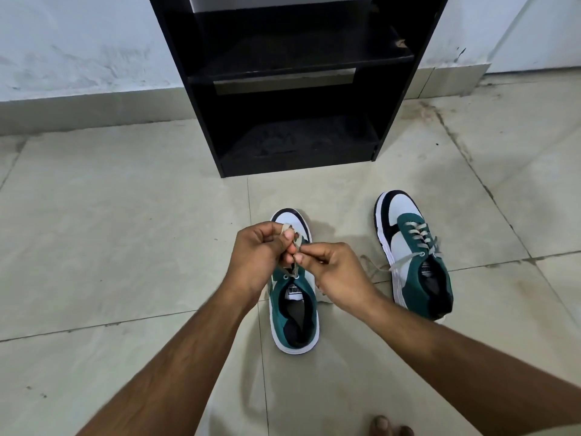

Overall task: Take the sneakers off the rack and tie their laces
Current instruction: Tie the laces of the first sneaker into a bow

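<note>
Two green, white and black sneakers stand on the tiled floor in front of the rack. Over the left sneaker (pixel 294 313) both my hands meet. My left hand (pixel 261 250) pinches a loop of its grey lace (pixel 287 228) between thumb and fingers. My right hand (pixel 338 272) grips the other end of that lace, touching the left hand's fingertips. The hands hide the laced part of this shoe. The right sneaker (pixel 415 259) stands apart to the right, its lace (pixel 396 264) untied and trailing onto the floor toward the left.
The black shoe rack (pixel 295 80) stands against the white wall just beyond the sneakers; its visible shelves hold no shoes. Pale floor tiles (pixel 125 231) spread to both sides. My toes (pixel 390 427) show at the bottom edge.
</note>
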